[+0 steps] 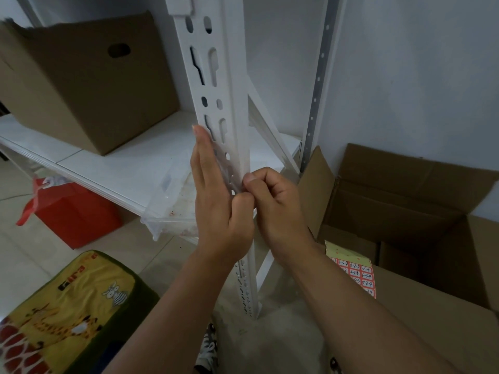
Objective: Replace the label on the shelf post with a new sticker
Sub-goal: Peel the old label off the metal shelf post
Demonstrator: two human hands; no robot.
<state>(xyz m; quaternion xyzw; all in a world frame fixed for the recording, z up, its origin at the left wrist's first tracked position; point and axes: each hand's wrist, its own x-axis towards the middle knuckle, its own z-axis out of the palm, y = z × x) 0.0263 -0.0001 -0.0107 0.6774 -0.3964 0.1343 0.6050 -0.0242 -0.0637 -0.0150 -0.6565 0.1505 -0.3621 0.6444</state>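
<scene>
Left hand (216, 195) lies flat, fingers straight, against shelf post (216, 85); right hand (272, 203), fingers curled, pinches at post edge; pinched item indiscernible.

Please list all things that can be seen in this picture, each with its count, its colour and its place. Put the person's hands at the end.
slotted metal shelf post: one, white, upright at centre
flat shelf board: one, white, left of the post
closed cardboard box with a handle hole: one, brown, on the shelf board
open cardboard box: one, brown, on the right
sheet of numbered stickers: one, red and white, on a box flap at the right
clear plastic container: one, transparent, under the shelf board
red box: one, on the floor at the left
animal-print cushion: one, yellow and green, bottom left
left hand: fingers straight, flat against the post
right hand: fingers curled, pinching at the post's edge; what it pinches is hidden
</scene>
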